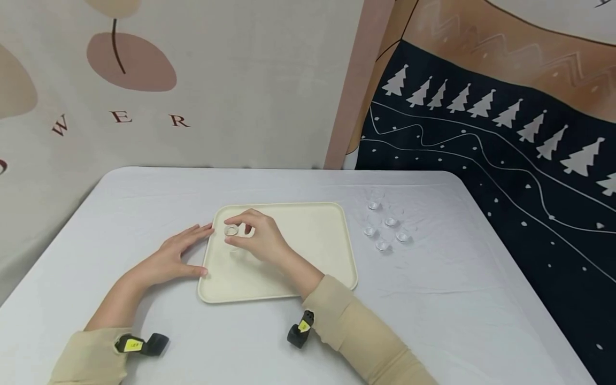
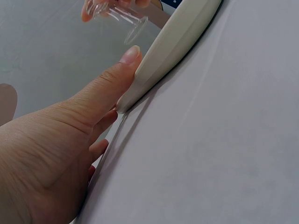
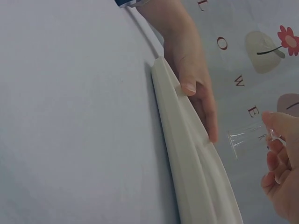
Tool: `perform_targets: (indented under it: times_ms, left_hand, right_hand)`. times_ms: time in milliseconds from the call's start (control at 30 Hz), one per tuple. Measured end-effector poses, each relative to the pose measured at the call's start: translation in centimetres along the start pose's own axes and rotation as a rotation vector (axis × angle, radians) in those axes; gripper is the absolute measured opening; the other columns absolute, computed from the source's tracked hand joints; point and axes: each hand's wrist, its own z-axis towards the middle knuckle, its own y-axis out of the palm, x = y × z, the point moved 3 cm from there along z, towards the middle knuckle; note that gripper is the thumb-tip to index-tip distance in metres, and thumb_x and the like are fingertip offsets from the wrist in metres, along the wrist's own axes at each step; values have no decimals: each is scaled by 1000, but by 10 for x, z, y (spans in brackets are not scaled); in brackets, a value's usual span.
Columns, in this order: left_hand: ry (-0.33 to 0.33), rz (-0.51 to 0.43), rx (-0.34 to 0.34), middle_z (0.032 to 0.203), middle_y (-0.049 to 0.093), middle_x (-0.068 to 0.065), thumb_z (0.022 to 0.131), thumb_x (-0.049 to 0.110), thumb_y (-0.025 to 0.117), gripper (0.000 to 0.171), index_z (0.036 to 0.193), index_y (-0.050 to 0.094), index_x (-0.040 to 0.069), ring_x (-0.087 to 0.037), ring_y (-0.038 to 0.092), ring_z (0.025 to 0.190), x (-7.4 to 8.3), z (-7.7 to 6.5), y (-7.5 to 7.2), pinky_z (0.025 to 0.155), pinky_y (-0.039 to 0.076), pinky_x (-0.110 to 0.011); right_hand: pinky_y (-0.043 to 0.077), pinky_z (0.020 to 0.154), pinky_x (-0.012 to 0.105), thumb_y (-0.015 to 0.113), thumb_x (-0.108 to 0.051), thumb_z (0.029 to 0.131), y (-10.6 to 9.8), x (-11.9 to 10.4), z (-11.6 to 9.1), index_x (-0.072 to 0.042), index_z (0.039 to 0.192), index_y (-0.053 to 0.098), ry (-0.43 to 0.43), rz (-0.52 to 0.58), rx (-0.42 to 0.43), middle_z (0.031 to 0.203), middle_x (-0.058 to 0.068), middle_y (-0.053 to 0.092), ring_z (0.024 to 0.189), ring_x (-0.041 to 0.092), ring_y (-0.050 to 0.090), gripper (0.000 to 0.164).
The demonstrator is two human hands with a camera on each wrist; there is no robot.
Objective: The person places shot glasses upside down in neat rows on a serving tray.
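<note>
A small clear cup is pinched by its base between the thumb and fingers of my right hand. It is upside down, with its flared rim facing the left part of a cream tray. Both wrist views show the cup's transparent side, and in the left one the rim appears raised off the tray. My left hand rests at the tray's left edge, fingers extended; its thumb touches the rim of the tray.
Several similar clear cups stand in a cluster to the right of the tray. A white cloth covers the table. Behind it hang a pale printed curtain and a dark cloth with white trees.
</note>
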Motion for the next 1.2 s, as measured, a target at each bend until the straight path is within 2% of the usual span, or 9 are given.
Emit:
perform_targets:
  times_ms: [433, 867, 1200]
  left_hand:
    - [-10, -5, -17, 151, 27, -24, 72, 35, 83, 92, 147, 37, 8, -49, 13, 138, 0, -1, -2, 98, 8, -75]
    - [20, 6, -6, 151, 30, -23, 72, 34, 83, 91, 145, 39, 5, -50, 15, 137, 1, 1, 0, 98, 9, -75]
    - [8, 3, -10, 151, 30, -21, 72, 34, 83, 92, 146, 37, 7, -49, 14, 138, 1, 1, 0, 98, 9, -75]
  right_hand:
    - [41, 59, 13, 78, -17, 81, 22, 10, 11, -14, 113, 71, 67, -32, -5, 96, -10, 61, 73, 2, 47, 33]
    - [41, 61, 12, 79, -21, 81, 28, 17, 18, -15, 112, 72, 86, -101, -2, 95, -11, 61, 71, 1, 48, 32]
    - [40, 61, 12, 79, -24, 81, 29, 17, 17, -17, 114, 71, 105, -123, -17, 96, -12, 61, 70, 1, 49, 35]
